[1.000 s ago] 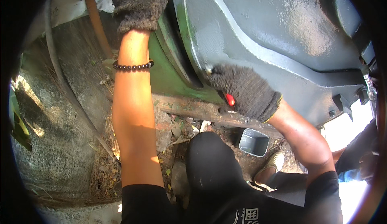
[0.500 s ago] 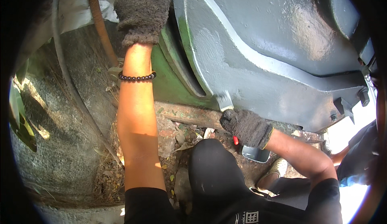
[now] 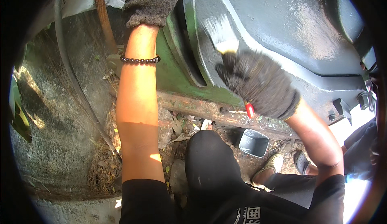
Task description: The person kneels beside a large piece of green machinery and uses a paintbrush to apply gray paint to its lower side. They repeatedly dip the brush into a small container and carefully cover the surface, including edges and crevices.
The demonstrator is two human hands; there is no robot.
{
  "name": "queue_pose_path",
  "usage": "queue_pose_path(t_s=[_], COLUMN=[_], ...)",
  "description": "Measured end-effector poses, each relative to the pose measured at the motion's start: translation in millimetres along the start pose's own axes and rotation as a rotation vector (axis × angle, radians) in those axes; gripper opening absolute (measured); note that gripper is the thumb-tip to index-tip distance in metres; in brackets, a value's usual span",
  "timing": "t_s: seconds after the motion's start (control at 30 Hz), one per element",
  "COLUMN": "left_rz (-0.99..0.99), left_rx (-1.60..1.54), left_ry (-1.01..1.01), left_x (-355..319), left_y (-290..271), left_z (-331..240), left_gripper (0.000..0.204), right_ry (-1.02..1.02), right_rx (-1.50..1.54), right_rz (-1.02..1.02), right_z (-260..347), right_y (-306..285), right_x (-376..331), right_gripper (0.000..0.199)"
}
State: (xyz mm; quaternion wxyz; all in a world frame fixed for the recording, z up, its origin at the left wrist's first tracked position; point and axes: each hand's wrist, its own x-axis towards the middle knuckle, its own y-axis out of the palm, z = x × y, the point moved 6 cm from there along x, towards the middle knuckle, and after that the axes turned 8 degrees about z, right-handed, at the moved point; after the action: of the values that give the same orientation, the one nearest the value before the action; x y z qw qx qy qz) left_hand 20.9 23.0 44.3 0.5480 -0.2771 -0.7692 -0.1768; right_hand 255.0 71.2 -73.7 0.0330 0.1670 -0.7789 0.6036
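Observation:
My right hand (image 3: pixel 260 83), in a dark knit glove, is closed around a paintbrush (image 3: pixel 225 40). Its pale bristles, blurred by motion, press on the grey-painted metal body (image 3: pixel 282 26), beside a raised curved rib. The red handle end pokes out below the glove. At the top edge, my left hand (image 3: pixel 151 2) wears a matching glove and lies near the upper left side of the metal; its fingers are cut off by the picture's edge. A green section (image 3: pixel 165 69) with a dark slot runs between my left forearm and the grey surface.
A grey-smeared rectangular tub (image 3: pixel 254 142) stands on the littered ground below my right hand. Another person's legs and shoes (image 3: pixel 274 163) are at the lower right. A cable (image 3: pixel 66 63) and a brown hose (image 3: pixel 102 18) hang at the left by a rough wall.
My right hand has swept the brush upward from the metal's lower edge to beside the curved rib. My left hand has shifted slightly up. The tub is now fully uncovered.

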Motion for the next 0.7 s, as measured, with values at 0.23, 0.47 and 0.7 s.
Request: queue_pose_path(t_s=[0.23,0.47,0.7], left_rz=[-0.028,-0.045,-0.01], left_rx=[0.132,0.039,0.042], left_ry=[0.061,0.046,-0.001], left_x=[6.1,-1.5,-0.7], left_y=[4.7,0.3,-1.3], left_z=[-7.0,-1.1,-6.2], left_gripper=[0.033,0.029,0.029], right_ry=[0.139,0.063,-0.051], right_rx=[0.4,0.027,-0.179], right_rz=[0.358,-0.014,-0.027], right_z=[25.8,-12.5,-0.9], right_y=[142.5,6.7,-4.2], right_x=[-78.0,-12.4,-10.7], right_gripper=[0.048,0.042,0.052])
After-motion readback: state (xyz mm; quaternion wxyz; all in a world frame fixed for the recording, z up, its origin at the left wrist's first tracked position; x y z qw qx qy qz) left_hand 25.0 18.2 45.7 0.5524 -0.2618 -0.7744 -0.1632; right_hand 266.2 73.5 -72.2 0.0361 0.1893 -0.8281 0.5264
